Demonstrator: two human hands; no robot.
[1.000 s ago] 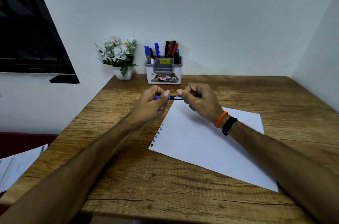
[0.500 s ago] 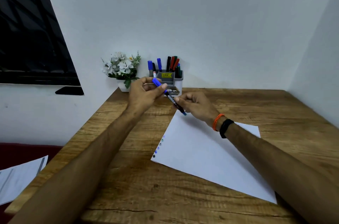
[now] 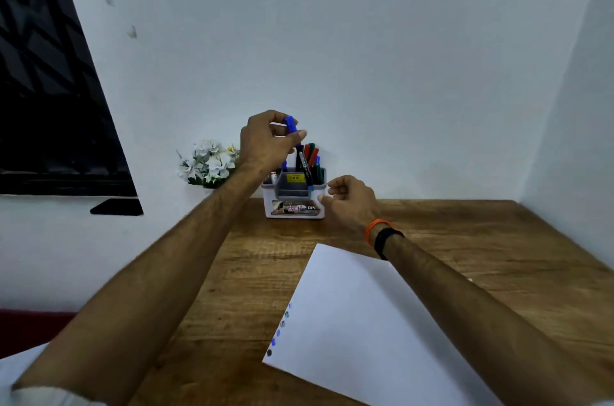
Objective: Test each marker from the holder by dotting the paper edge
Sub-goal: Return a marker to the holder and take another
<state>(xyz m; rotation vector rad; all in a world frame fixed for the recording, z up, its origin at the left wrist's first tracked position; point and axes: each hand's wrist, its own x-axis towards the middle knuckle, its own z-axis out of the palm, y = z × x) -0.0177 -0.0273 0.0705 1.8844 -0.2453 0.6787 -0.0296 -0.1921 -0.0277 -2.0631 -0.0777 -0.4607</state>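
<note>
Left hand [image 3: 265, 139] pinching blue-capped marker [image 3: 300, 153] above holder [image 3: 294, 203], right hand [image 3: 349, 199] seemingly empty, loosely curled.

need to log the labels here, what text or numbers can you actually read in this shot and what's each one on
"OP": white letters at the right end of the picture label on the front of the marker holder; whatever follows is cut off, and the rest of that label is too blurred to read.
Yellow sticker on the holder's grey insert: dark print, too small to read.
Blue-capped marker held in the left hand: white print along its black barrel, unreadable.
</note>
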